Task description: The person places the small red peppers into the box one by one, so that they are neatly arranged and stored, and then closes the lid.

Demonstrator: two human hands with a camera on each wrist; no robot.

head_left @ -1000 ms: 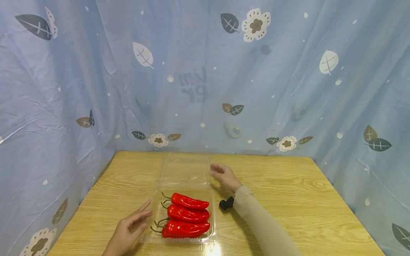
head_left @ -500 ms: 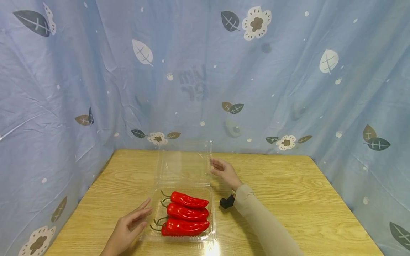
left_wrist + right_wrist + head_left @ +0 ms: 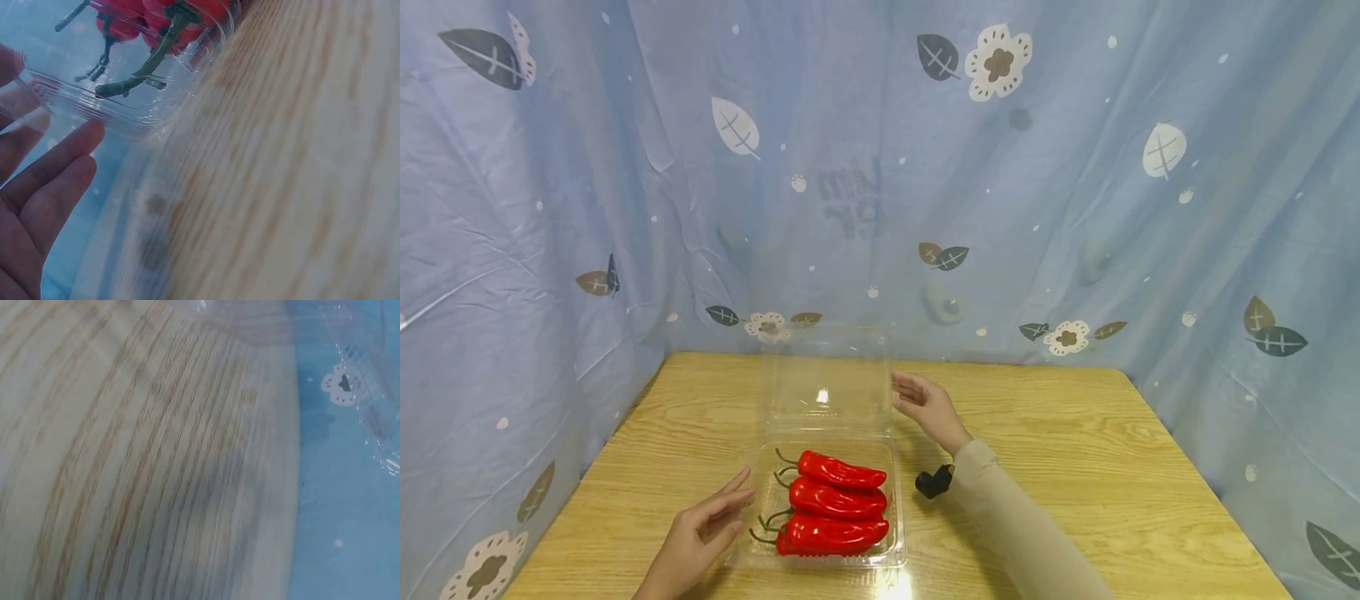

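Observation:
A clear plastic clamshell box [image 3: 897,546] lies on the table with its hinged lid [image 3: 831,379] raised at the far side. Several red chili peppers [image 3: 838,500] with green stems lie in its base. My left hand [image 3: 696,533] is at the box's left side, fingers extended; in the left wrist view its fingertips [image 3: 87,134] meet the plastic rim. My right hand [image 3: 928,412] is beside the lid's right edge, fingers slightly bent, and whether they touch it is hard to tell. Part of the lid [image 3: 375,425] shows in the right wrist view, but the right hand does not.
A wood-grain table [image 3: 1075,467] carries the box. A small black object [image 3: 934,482] is by the right wrist, partly hidden by the sleeve [image 3: 1022,525]. A blue curtain [image 3: 880,167] printed with leaves and flowers encloses the back and both sides.
The lid has swung up from lying farther back to a more upright stand. The right hand has stayed by its edge with a slight shift; the left hand is about where it was.

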